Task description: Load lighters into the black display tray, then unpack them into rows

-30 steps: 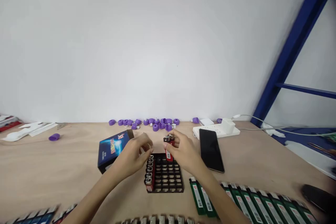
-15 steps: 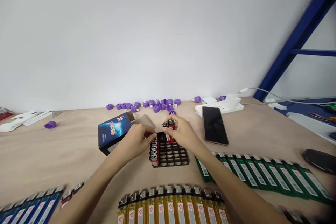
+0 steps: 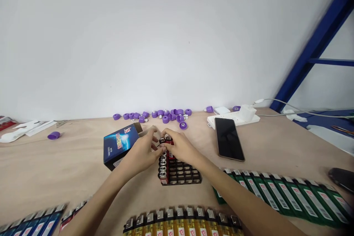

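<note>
My right hand [image 3: 178, 145] pinches red lighters [image 3: 166, 139] between thumb and fingers, over the far left part of the black gridded tray [image 3: 185, 181]. Along the tray's left side stands a row of lighters with metal tops [image 3: 163, 167]; most other slots in view have none. My left hand [image 3: 145, 151] is at the tray's far left corner, fingers apart and thumb tip close to the row. Part of the far end of the tray is hidden by my hands. Just left of it, a blue lighter box [image 3: 118, 143] lies behind my left wrist.
Yellow lighters [image 3: 179, 225] lie in front, green lighters [image 3: 287, 195] at right, blue lighters [image 3: 38, 223] at left. A phone [image 3: 229, 140] and a white power strip [image 3: 235, 118] are to the right. Purple caps [image 3: 166, 119] lie along the wall.
My right hand has moved left with the red lighters, toward the tray's left row. My left fingers have spread away from the thumb. The view has tilted slightly up.
</note>
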Demonstrator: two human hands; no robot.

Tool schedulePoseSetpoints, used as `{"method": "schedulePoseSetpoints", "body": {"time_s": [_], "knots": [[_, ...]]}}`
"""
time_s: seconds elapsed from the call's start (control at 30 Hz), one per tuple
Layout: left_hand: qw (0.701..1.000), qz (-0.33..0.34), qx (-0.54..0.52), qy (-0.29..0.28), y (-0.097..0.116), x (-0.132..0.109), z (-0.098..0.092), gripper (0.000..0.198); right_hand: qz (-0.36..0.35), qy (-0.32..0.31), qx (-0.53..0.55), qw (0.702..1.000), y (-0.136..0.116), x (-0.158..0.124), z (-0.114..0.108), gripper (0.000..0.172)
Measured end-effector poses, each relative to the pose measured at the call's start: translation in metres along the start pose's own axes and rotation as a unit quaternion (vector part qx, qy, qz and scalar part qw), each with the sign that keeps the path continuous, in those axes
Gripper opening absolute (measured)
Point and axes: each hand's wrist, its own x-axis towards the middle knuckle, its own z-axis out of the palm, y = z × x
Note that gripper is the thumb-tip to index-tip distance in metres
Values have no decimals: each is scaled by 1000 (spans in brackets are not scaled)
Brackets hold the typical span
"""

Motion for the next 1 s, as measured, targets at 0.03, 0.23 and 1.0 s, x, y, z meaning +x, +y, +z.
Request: {"method": "schedulePoseSetpoints", "body": {"time_s": [0.03, 0.23, 1.0], "knots": [[1000, 1, -14, -13, 0, 0, -1, 39, 3, -2, -1, 1000, 1, 0, 0, 17], [996, -4, -66, -53, 3, 1, -3, 28, 31, -10, -14, 999, 6, 2, -6, 9], [998, -7, -29, -55, -2, 4, -5, 23, -41, -44, -72, 996, 2, 3, -8, 1]]}}
